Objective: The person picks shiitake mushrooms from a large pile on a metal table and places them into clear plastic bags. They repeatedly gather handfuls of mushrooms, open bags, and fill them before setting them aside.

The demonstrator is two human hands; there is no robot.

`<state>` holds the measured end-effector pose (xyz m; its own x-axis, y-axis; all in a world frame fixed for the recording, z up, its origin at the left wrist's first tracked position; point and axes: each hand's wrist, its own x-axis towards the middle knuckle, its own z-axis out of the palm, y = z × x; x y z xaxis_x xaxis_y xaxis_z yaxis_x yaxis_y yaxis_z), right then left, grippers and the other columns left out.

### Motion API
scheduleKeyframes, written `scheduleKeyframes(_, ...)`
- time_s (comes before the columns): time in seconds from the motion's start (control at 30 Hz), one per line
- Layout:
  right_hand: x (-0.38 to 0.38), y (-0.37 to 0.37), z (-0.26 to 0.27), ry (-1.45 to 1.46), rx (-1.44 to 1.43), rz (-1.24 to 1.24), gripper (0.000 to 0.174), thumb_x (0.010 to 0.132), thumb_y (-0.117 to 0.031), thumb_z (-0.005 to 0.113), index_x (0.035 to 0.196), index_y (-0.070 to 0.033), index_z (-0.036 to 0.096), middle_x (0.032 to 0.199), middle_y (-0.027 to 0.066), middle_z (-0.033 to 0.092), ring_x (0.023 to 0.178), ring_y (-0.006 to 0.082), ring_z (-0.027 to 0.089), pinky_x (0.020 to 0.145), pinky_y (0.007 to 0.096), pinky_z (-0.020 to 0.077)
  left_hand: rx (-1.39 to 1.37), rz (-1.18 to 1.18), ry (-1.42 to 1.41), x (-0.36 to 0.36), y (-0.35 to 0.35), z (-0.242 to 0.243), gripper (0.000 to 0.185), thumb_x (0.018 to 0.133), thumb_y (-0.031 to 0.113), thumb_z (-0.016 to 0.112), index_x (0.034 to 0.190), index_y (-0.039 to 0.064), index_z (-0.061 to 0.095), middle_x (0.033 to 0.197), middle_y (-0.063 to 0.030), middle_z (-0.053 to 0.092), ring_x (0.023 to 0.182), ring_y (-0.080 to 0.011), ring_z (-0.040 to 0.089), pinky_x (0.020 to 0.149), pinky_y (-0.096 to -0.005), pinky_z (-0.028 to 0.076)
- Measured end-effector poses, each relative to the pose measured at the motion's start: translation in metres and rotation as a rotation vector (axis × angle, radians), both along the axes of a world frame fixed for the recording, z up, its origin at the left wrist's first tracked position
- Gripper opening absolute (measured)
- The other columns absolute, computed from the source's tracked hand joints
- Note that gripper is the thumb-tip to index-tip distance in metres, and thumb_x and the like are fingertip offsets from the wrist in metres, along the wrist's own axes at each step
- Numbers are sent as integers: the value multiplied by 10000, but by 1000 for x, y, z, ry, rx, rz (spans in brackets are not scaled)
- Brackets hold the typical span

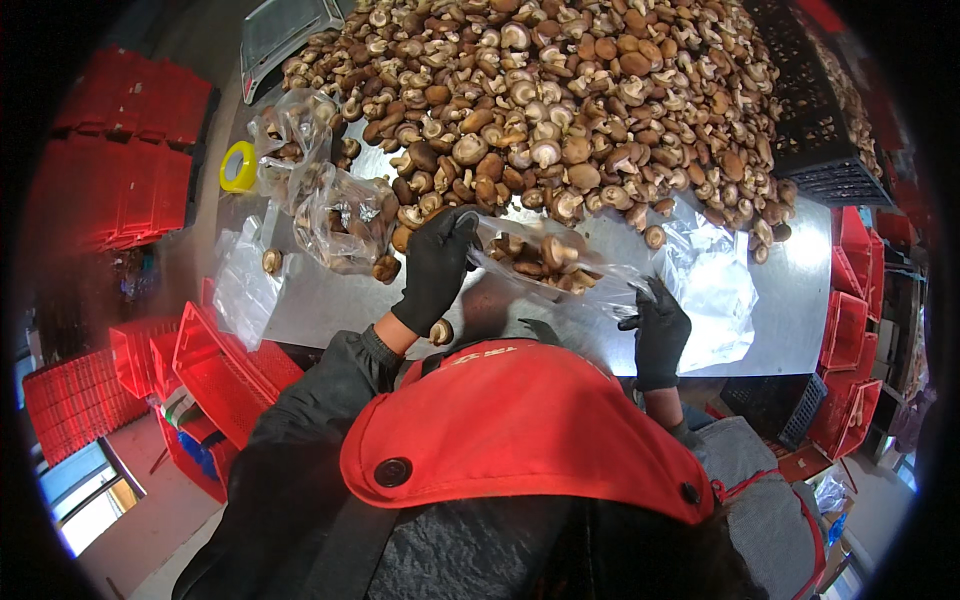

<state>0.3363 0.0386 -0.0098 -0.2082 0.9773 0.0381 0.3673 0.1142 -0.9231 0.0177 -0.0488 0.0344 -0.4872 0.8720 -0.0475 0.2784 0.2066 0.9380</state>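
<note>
A clear plastic bag (536, 262) with several brown-capped mushrooms (559, 251) in it is stretched between my two black-gloved hands. My left hand (442, 259) grips the bag's upper left edge, beside the mushroom pile. On the other side, my right hand (658, 326) pinches the bag's right edge. Beyond them a large heap of mushrooms (555, 112) covers much of the metal table (330, 300). Left of my left hand lie filled clear bags (345, 221). Flat, thin plastic bags (709, 292) rest beside my right hand.
A roll of yellow tape (238, 166) and a scale (285, 41) are at the left. More plastic bags (244, 285) hang at the table's left edge. A black crate (832, 172) stands at the right. Red crates (225, 367) surround the table. Loose mushrooms (441, 331) lie near me.
</note>
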Motion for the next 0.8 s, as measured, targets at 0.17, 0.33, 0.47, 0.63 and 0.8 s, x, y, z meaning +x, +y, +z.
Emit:
scheduleKeyframes(0.17,8,1,5,-18,-19,9,309,957,-48,602,1241,60,657,819,72,701,607,86,578,522,259,493,129,-154,118,-8,1,-5,247,1010,183,580,1139,0,684,780,-39,654,656,-82,594,565,-262,481)
scheduleKeyframes(0.33,-8,5,33,-183,-75,124,275,955,-41,597,1192,81,665,938,130,741,679,134,680,572,281,553,-27,-156,-51,-25,-5,-18,284,1005,220,589,1142,-8,689,800,-19,660,661,-86,597,600,-263,491)
scheduleKeyframes(0.47,-21,3,55,27,-278,39,290,979,-50,566,1227,79,644,967,137,743,678,137,687,592,282,571,-16,-172,-97,-29,-1,-11,296,1006,233,591,1151,-5,692,826,-19,664,676,-84,593,615,-270,496)
scheduleKeyframes(0.63,-5,6,39,-162,-321,159,302,997,-105,550,1225,65,653,987,131,746,645,130,666,599,271,567,-69,-395,-92,-31,-7,-24,303,1006,258,598,1135,4,697,817,-30,656,687,-77,594,626,-266,504)
scheduleKeyframes(0.8,-8,0,42,241,-495,-25,375,1009,-114,512,1311,102,563,1038,159,742,665,155,673,597,278,559,-71,-266,-233,-49,-2,-25,279,1015,248,588,1082,1,702,775,-26,641,679,-79,588,623,-265,500)
